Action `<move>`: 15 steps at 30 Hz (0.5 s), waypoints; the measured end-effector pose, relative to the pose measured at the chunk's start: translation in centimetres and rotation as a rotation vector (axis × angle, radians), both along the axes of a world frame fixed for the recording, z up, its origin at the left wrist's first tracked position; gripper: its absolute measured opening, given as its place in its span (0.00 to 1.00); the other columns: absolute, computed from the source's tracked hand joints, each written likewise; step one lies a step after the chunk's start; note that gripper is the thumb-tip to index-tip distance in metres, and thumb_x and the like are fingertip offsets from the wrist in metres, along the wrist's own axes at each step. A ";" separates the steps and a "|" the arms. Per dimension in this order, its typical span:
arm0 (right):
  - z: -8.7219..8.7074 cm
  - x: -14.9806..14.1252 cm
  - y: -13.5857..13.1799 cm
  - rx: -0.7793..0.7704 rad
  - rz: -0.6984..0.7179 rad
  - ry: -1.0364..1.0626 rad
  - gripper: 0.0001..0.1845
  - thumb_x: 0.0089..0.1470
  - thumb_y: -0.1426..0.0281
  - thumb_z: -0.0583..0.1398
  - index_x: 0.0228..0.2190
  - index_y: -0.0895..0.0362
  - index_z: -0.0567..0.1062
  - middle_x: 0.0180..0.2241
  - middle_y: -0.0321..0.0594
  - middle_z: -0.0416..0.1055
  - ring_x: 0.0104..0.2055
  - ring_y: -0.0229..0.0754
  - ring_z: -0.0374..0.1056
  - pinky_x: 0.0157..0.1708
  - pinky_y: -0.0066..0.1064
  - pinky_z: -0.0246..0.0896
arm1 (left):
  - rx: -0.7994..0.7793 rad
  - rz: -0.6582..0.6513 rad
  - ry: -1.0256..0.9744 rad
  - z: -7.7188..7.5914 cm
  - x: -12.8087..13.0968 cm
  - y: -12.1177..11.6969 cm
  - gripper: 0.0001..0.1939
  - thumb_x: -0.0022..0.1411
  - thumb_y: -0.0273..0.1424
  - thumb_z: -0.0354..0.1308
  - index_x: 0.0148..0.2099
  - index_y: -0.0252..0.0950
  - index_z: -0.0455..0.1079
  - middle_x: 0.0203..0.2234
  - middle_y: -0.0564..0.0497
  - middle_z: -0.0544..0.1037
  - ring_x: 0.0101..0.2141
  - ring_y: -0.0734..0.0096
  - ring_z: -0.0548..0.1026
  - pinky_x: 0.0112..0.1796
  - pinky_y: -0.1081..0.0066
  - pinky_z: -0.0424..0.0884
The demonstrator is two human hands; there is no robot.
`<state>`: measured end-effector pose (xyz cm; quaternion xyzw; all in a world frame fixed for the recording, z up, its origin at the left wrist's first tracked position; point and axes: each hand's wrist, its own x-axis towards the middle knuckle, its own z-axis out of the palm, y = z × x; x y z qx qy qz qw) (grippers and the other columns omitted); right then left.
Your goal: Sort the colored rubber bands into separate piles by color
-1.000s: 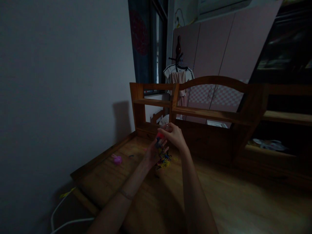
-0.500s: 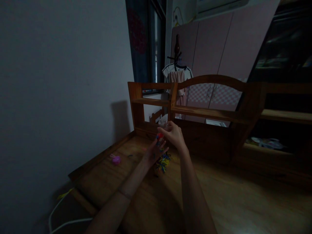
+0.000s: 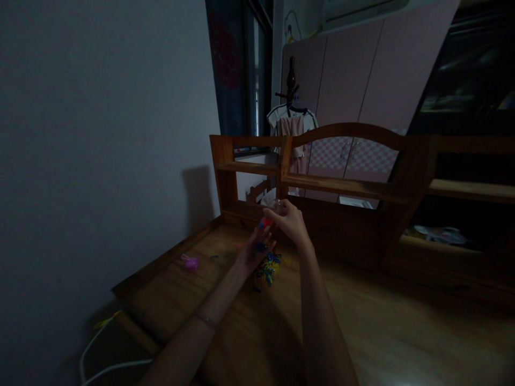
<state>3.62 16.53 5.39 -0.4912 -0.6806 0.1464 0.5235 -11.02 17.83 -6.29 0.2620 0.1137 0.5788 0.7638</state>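
My right hand (image 3: 290,221) is closed around a small clear container (image 3: 277,205), tilted with its lower end toward my other palm. Red and some blue bits (image 3: 265,223) show at that lower end. Below it my left hand (image 3: 251,253) lies palm up, fingers spread. Dark blue bits (image 3: 260,246) rest on or fall over its palm; which one, I cannot tell. Beside and under the left hand, a loose pile of small yellow and blue band-like pieces (image 3: 269,268) lies on the wooden table (image 3: 362,311).
Left on the table sits a pink-purple round object (image 3: 190,263), near a small dark strip (image 3: 214,257). A wooden shelf unit (image 3: 341,185) stands along the back edge, with plastic bags (image 3: 438,236) in its right compartment. A white cable (image 3: 116,366) hangs at the lower left.
Dark blue bits now show at my left palm, which looked barer half a second ago. The container stays tilted in my right hand. The view has shifted slightly.
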 end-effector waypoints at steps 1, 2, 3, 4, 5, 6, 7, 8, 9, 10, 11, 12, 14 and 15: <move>-0.1 0.0 0.0 -0.005 -0.004 0.000 0.24 0.47 0.48 0.61 0.37 0.53 0.72 0.31 0.41 0.75 0.33 0.44 0.71 0.30 0.30 0.62 | -0.004 0.008 0.001 0.1 0.0 -0.1 0.13 0.65 0.34 0.56 0.50 0.41 0.72 0.48 0.48 0.76 0.48 0.63 0.73 0.55 0.51 0.64; -0.1 0.0 0.0 -0.010 -0.009 -0.001 0.23 0.47 0.49 0.62 0.37 0.53 0.72 0.31 0.41 0.75 0.33 0.44 0.71 0.30 0.30 0.62 | -0.011 0.016 0.003 0.2 0.0 -0.2 0.13 0.65 0.35 0.56 0.50 0.41 0.72 0.48 0.48 0.75 0.49 0.63 0.73 0.55 0.51 0.64; -0.2 0.0 0.1 -0.013 -0.015 -0.002 0.23 0.46 0.49 0.62 0.37 0.53 0.72 0.31 0.41 0.75 0.33 0.44 0.71 0.30 0.30 0.62 | -0.018 0.025 0.004 0.4 0.0 -0.3 0.13 0.65 0.35 0.56 0.50 0.41 0.72 0.49 0.48 0.75 0.49 0.63 0.73 0.55 0.51 0.64; -0.2 0.0 0.1 -0.016 -0.019 -0.006 0.22 0.47 0.50 0.62 0.36 0.54 0.72 0.31 0.41 0.75 0.32 0.44 0.71 0.30 0.29 0.62 | -0.025 0.033 0.006 0.6 0.1 -0.5 0.12 0.65 0.36 0.56 0.49 0.40 0.72 0.49 0.48 0.75 0.49 0.63 0.73 0.55 0.51 0.65; -0.2 0.0 0.1 -0.020 -0.020 -0.013 0.22 0.47 0.50 0.62 0.35 0.54 0.72 0.30 0.41 0.75 0.32 0.44 0.71 0.29 0.29 0.61 | -0.029 0.040 0.010 0.9 0.2 -0.7 0.12 0.65 0.36 0.55 0.49 0.40 0.72 0.50 0.48 0.75 0.49 0.63 0.72 0.55 0.51 0.65; -0.3 0.0 0.1 -0.025 -0.016 -0.022 0.22 0.47 0.49 0.62 0.34 0.55 0.72 0.29 0.41 0.74 0.31 0.44 0.70 0.29 0.29 0.61 | -0.029 0.040 0.015 1.1 0.3 -0.9 0.13 0.65 0.37 0.55 0.49 0.40 0.72 0.51 0.48 0.74 0.50 0.62 0.72 0.55 0.51 0.65; -0.3 0.0 0.2 -0.032 -0.005 -0.033 0.23 0.47 0.49 0.61 0.33 0.55 0.72 0.28 0.41 0.74 0.30 0.44 0.70 0.28 0.29 0.61 | -0.026 0.038 0.018 1.4 0.4 -1.2 0.13 0.65 0.38 0.55 0.49 0.39 0.72 0.52 0.47 0.73 0.51 0.62 0.71 0.55 0.51 0.65; -0.4 -0.1 0.2 -0.043 0.016 -0.044 0.23 0.47 0.48 0.61 0.32 0.56 0.72 0.28 0.41 0.74 0.30 0.43 0.70 0.28 0.29 0.60 | -0.019 0.029 0.017 1.6 0.5 -1.4 0.14 0.65 0.38 0.55 0.49 0.39 0.72 0.52 0.47 0.73 0.52 0.61 0.70 0.55 0.50 0.64; -0.4 -0.2 0.2 -0.056 0.044 -0.053 0.23 0.47 0.48 0.61 0.31 0.56 0.73 0.27 0.40 0.74 0.30 0.43 0.70 0.27 0.28 0.60 | -0.008 0.013 0.010 1.8 0.6 -1.6 0.15 0.65 0.39 0.54 0.50 0.40 0.71 0.53 0.47 0.72 0.53 0.61 0.69 0.55 0.50 0.64; -0.5 -0.2 0.3 -0.071 0.075 -0.059 0.23 0.47 0.49 0.61 0.30 0.57 0.73 0.27 0.40 0.73 0.30 0.43 0.70 0.27 0.28 0.60 | 0.006 -0.005 0.000 1.9 0.6 -1.7 0.15 0.66 0.39 0.54 0.51 0.40 0.71 0.53 0.48 0.72 0.54 0.61 0.69 0.56 0.50 0.64; -0.5 -0.4 0.2 -0.084 0.103 -0.061 0.22 0.47 0.49 0.61 0.29 0.57 0.73 0.27 0.40 0.73 0.30 0.42 0.70 0.27 0.27 0.60 | 0.022 -0.021 -0.010 1.9 0.6 -1.7 0.15 0.66 0.39 0.54 0.51 0.41 0.70 0.53 0.48 0.72 0.55 0.61 0.68 0.56 0.49 0.63; -0.5 -0.5 0.2 -0.095 0.125 -0.061 0.22 0.47 0.50 0.62 0.28 0.58 0.73 0.26 0.39 0.73 0.30 0.42 0.70 0.27 0.27 0.59 | 0.038 -0.032 -0.018 1.8 0.6 -1.6 0.14 0.66 0.37 0.54 0.52 0.41 0.70 0.53 0.48 0.72 0.56 0.60 0.67 0.56 0.48 0.62; -0.4 -0.7 0.0 -0.114 0.144 -0.055 0.21 0.47 0.51 0.62 0.28 0.58 0.73 0.26 0.39 0.73 0.30 0.41 0.70 0.26 0.26 0.59 | 0.056 -0.034 -0.012 1.4 0.5 -1.4 0.13 0.65 0.34 0.55 0.52 0.42 0.70 0.53 0.49 0.72 0.57 0.59 0.66 0.56 0.46 0.61; -0.4 -0.7 -0.1 -0.120 0.144 -0.054 0.21 0.47 0.51 0.62 0.28 0.58 0.73 0.26 0.39 0.73 0.29 0.41 0.70 0.26 0.26 0.59 | 0.055 -0.029 0.001 1.3 0.5 -1.2 0.13 0.64 0.32 0.56 0.51 0.41 0.70 0.52 0.48 0.73 0.56 0.58 0.66 0.56 0.45 0.61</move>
